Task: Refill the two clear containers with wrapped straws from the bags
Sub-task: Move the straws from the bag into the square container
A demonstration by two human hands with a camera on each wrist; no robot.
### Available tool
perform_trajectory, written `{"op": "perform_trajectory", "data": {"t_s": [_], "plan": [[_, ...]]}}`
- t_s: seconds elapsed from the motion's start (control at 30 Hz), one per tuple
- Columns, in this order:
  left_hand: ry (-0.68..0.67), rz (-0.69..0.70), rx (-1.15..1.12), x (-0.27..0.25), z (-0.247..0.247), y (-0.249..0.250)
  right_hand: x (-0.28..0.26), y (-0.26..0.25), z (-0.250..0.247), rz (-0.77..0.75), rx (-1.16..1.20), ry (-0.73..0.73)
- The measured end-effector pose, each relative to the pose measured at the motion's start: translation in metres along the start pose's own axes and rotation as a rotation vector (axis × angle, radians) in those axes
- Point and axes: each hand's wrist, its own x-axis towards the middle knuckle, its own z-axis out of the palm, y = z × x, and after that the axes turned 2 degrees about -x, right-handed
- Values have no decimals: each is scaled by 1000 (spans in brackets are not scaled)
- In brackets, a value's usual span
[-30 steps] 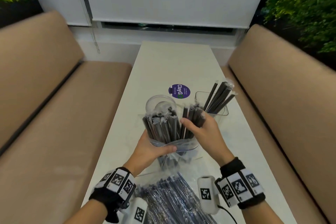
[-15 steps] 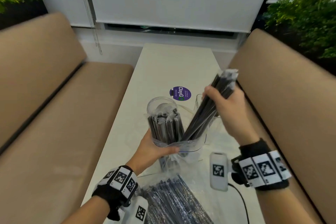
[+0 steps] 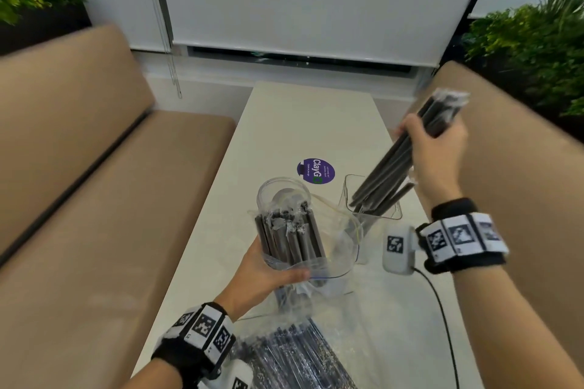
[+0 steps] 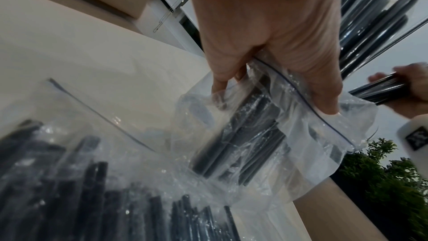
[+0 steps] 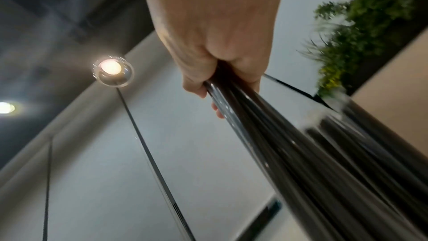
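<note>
My left hand [image 3: 268, 275] grips a clear zip bag [image 3: 335, 249] of black wrapped straws [image 3: 290, 240], held upright above the table; the left wrist view shows the fingers [image 4: 322, 87] curled round the bag [image 4: 289, 135]. My right hand [image 3: 433, 148] grips a bundle of black wrapped straws [image 3: 392, 161], tilted, its lower ends over the square clear container [image 3: 357, 196] that holds a few straws. In the right wrist view the bundle [image 5: 301, 144] runs out of my fist [image 5: 220, 65]. A round clear container [image 3: 278, 193] stands behind the bag, its contents hidden.
A second bag of thinner wrapped straws [image 3: 294, 357] lies at the table's near end. A purple round sticker [image 3: 316, 170] marks the white table [image 3: 300, 123]. Tan benches [image 3: 79, 199] run along both sides, plants behind. A black cable [image 3: 442, 319] trails from my right wrist.
My right hand drew a bundle of straws out of the bag and carried it up and to the right, over the square container. The left hand kept holding the bag.
</note>
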Motion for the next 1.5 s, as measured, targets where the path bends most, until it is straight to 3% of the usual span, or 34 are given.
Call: {"op": "perform_trajectory", "data": {"t_s": [0.27,0.33,0.47,0.53,0.6,0.67,0.73,0.8,0.97,1.23,1.5], "plan": [[26,-2,14,0,0,-1,-21,52,24,156,-162,15],[22,-6,15,0,1,-1,-19,51,22,88,-220,-2],[9,-12,-4,2,-1,-2,-15,28,11,-227,-418,56],[6,-7,-6,2,0,-1,-25,15,6,-242,-367,33],[1,3,-19,1,1,2,-52,7,8,-118,-123,-141],[-11,17,-32,0,3,6,-86,14,14,59,59,-472],[-37,47,-29,-1,6,9,-120,28,22,133,-18,-779],[-35,58,-52,-2,7,8,-142,43,31,122,-91,-887],[-27,43,-46,1,7,0,-145,52,44,23,-164,-737],[0,33,0,-1,8,-1,-126,39,21,24,74,-592],[-9,11,16,4,13,5,-107,35,17,37,150,-464]]}}
